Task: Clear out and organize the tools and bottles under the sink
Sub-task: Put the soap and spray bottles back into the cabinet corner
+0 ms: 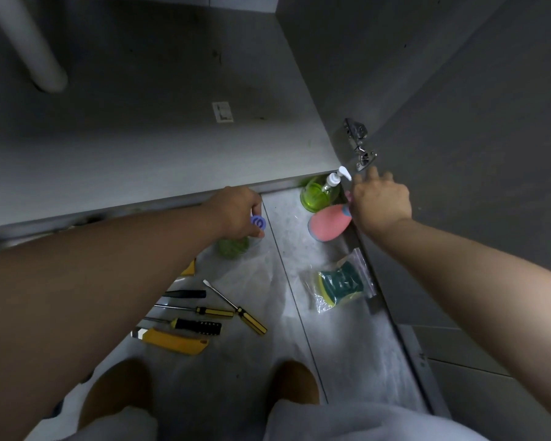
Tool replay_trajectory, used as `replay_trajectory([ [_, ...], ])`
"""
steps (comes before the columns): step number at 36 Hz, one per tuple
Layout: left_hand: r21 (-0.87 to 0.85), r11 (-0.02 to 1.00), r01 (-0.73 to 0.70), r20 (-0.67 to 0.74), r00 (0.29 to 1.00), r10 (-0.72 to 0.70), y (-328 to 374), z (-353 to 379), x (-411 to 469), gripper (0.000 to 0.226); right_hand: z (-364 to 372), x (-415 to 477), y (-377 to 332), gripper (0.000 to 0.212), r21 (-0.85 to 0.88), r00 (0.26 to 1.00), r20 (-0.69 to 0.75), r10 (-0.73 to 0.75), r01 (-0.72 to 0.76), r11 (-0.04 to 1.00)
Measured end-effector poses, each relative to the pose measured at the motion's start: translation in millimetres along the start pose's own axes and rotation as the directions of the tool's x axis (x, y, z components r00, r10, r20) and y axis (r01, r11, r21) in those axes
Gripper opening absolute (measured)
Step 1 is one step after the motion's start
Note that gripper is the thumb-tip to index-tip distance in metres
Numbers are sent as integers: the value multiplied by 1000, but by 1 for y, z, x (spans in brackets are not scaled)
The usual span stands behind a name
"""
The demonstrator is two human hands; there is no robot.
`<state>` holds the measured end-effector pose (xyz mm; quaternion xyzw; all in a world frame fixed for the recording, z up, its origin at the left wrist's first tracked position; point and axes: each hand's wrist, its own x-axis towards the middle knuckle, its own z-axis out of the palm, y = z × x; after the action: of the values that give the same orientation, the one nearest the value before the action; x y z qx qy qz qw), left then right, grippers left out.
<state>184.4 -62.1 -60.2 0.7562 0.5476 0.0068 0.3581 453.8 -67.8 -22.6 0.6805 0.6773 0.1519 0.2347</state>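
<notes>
Left hand (239, 214) grips the blue-capped green bottle (233, 247); right hand (380, 200) hovers over the pink bottle (328, 223), its grip unclear.

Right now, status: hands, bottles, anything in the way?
Left hand grips green bottle at its top. Right hand over pink bottle top, grip hidden. Pump bottle beside it; screwdrivers, sponge pack on floor.

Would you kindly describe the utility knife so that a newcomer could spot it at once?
Below the cabinet's front edge, a cluster of hand tools lies on the tiled floor, left of centre. The utility knife is the tool nearest the person's shoes. Unlike the thin-shafted screwdrivers above it, it has a broad, flat yellow body.
</notes>
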Motion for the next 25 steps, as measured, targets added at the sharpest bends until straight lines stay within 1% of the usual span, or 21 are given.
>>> replay_trajectory([
  [2, -15, 1000, -1, -13, 1000, 1, -1, 0, -1, 34, -6, -7, -5, 33, 120, 992, -81, -95, 104, 987],
  [3, -27, 1000, 1, -25, 1000, -2, -2, 1, -2, 32, -8, -10, -11, 37, 232, 982, -85, -168, 183, 955],
  [4, -46, 999, 9, -39, 999, -11, -3, 2, -2, 31, -11, -14, -19, 42, 372, 967, -60, -247, 252, 893],
  [5, -69, 997, 22, -50, 998, -25, -4, 3, -2, 31, -13, -19, -29, 48, 521, 947, -15, -320, 281, 806],
  [6, -97, 995, 36, -58, 997, -42, -4, 4, -1, 31, -14, -25, -40, 56, 652, 924, 26, -382, 274, 707],
  [7, -125, 991, 47, -67, 996, -56, -5, 5, 0, 30, -14, -29, -51, 63, 743, 907, 40, -419, 253, 619],
  [9, -179, 982, 55, -95, 993, -73, -4, 7, 1, 28, -11, -35, -73, 69, 835, 913, 15, -407, 212, 508],
  [10, -205, 977, 52, -111, 991, -77, -2, 7, 2, 27, -10, -37, -82, 68, 863, 925, -15, -381, 204, 462],
  [12, -257, 966, 39, -144, 987, -78, 1, 9, 5, 27, -9, -35, -97, 56, 899, 944, -103, -313, 222, 377],
  [13, -282, 959, 33, -158, 984, -80, 3, 10, 6, 28, -8, -33, -102, 49, 907, 954, -138, -265, 230, 353],
  [14, -306, 952, 29, -169, 982, -85, 5, 11, 8, 28, -7, -30, -104, 43, 909, 964, -159, -214, 227, 349],
  [16, -352, 936, 25, -187, 978, -96, 7, 11, 10, 28, -6, -22, -105, 32, 898, 973, -174, -151, 220, 381],
  [19, -416, 909, 8, -221, 969, -109, 6, 13, 14, 20, -3, -11, -101, 21, 866, 974, -181, -135, 223, 448],
  [21, -439, 898, -18, -261, 959, -108, 5, 14, 17, 8, 1, -2, -95, 20, 850, 982, -157, -108, 190, 491],
  [22, -447, 894, -33, -273, 957, -101, 4, 14, 18, 6, 3, 3, -91, 20, 843, 988, -130, -87, 156, 515],
  [25, -445, 895, -42, -265, 960, -86, 1, 18, 19, 10, 11, 20, -77, 22, 810, 999, -39, -20, 44, 585],
])
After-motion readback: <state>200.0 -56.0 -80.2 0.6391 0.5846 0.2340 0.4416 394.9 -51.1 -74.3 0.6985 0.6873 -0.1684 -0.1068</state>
